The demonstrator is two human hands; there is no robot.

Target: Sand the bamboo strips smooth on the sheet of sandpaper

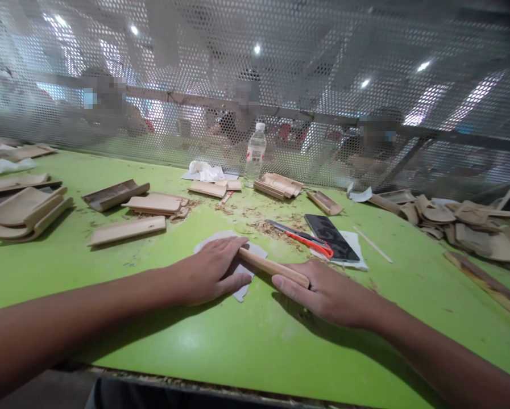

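Note:
My right hand [329,289] is closed around the near end of a pale strip-like bamboo piece [272,266], its thumb along the side. The piece slants up and left to my left hand [210,267]. That hand lies palm down over a whitish torn paper sheet [255,255], fingers stretched out, thumb apart. Its fingertips meet the far end of the bamboo piece; contact under the palm is hidden. Just beyond my right hand lie an orange utility knife [316,243], its blade out, and a dark phone [331,236] on white paper.
Curved bamboo pieces [127,230] lie at left, and a heap of bamboo pieces [472,221] at right. A water bottle [255,153] stands by the perforated metal screen [186,68]. Wood shavings [276,230] litter the green table [186,352]. People show dimly behind the screen.

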